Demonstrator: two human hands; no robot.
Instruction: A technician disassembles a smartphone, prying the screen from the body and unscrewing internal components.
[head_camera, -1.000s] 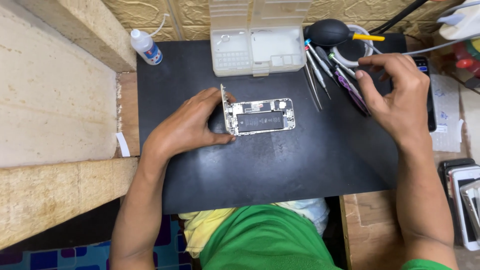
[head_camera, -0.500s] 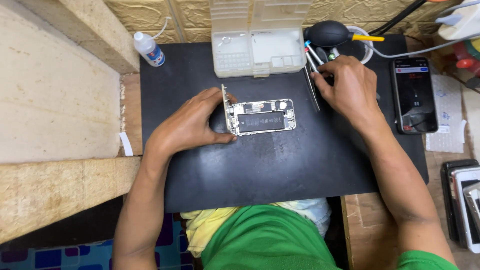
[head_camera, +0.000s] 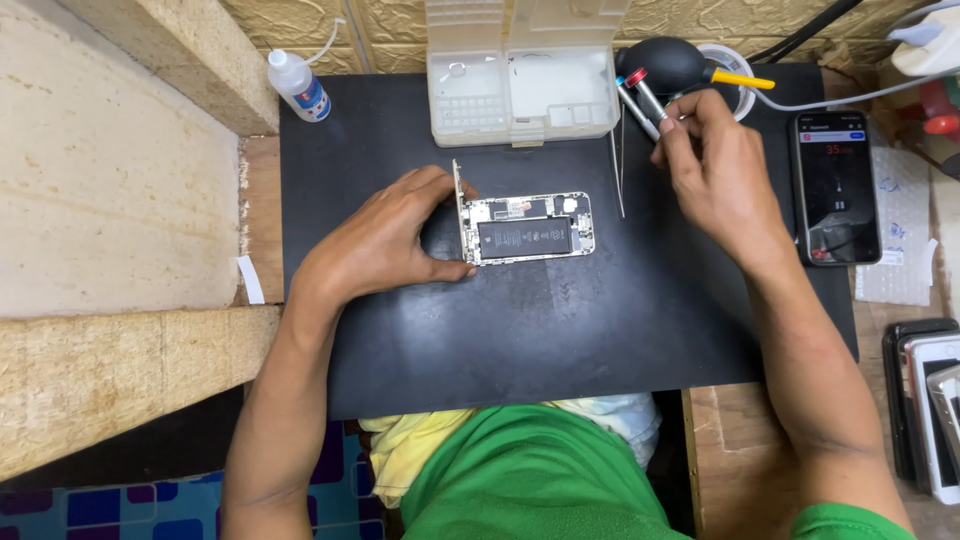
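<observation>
An opened phone (head_camera: 528, 228) lies flat near the middle of a black work mat (head_camera: 560, 330), its battery and circuit boards facing up. Its screen panel (head_camera: 458, 210) stands on edge along the left end of the body, hinged upward.

The left hand (head_camera: 385, 240) rests on the mat at that left end. The fingers curl behind the raised screen panel and the thumb presses at the lower left corner of the phone body, so the hand is closed around the panel and steadies it.

The right hand (head_camera: 715, 165) is above and to the right of the phone, well apart from it. Its fingertips pinch a slim screwdriver (head_camera: 645, 100) with a red-banded cap, the shaft angled up and to the left. A second thin tool lies just beside it; whether the fingers touch that one cannot be told.

A clear plastic parts box (head_camera: 520, 70) sits at the top edge of the mat, a black rubber air blower (head_camera: 665, 62) to its right, and a small dropper bottle (head_camera: 298, 85) to its left. A second phone (head_camera: 838, 185) with a lit screen lies at the right edge of the mat.
</observation>
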